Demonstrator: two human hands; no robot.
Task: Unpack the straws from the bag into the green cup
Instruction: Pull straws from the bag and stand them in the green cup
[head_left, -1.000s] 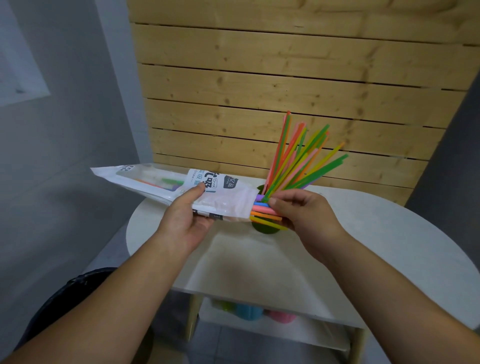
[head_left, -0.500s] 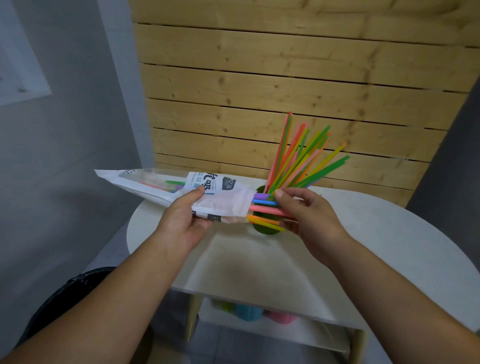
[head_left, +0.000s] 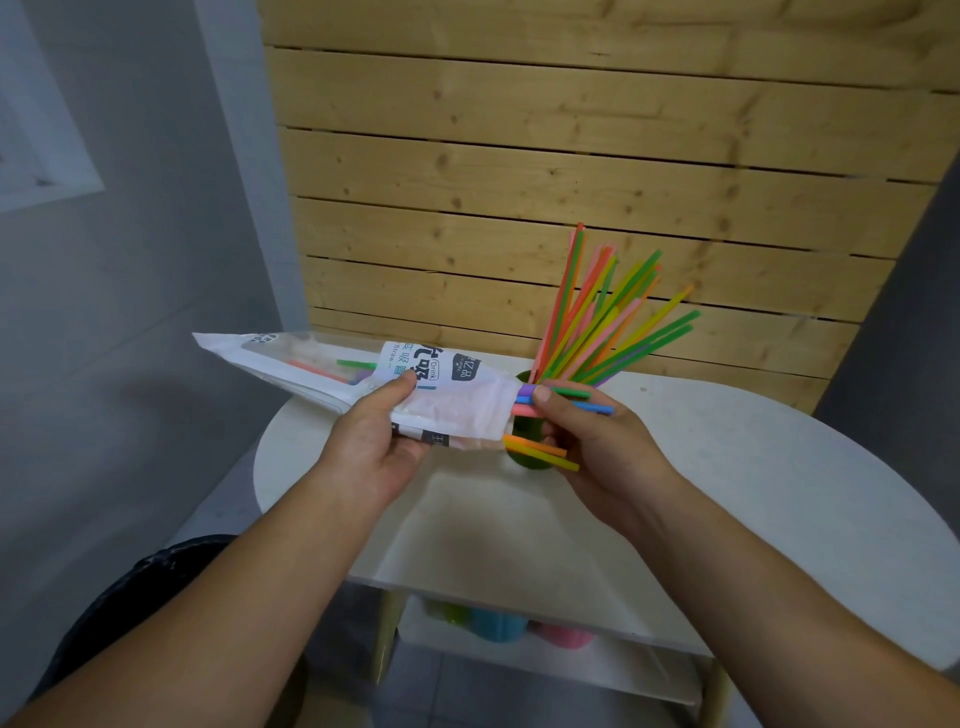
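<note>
My left hand (head_left: 371, 441) grips the white plastic straw bag (head_left: 332, 371), holding it level above the table with its open mouth to the right. Several coloured straws (head_left: 540, 447) stick out of that mouth, and my right hand (head_left: 597, 447) pinches a few of them between thumb and fingers. Behind my right hand stands the green cup (head_left: 524, 454), mostly hidden. A fan of coloured straws (head_left: 608, 317) rises out of the cup, leaning right. A few more straws show through the bag's clear part.
The round white table (head_left: 753, 478) stands against a wooden slat wall (head_left: 519, 182). A lower shelf holds coloured cups (head_left: 498, 626). A dark bin (head_left: 156, 587) sits on the floor at the left, beside a grey wall.
My right hand has drawn some straws further out of the bag toward the right, so they stick out longer now. My left hand and the bag have hardly moved.
</note>
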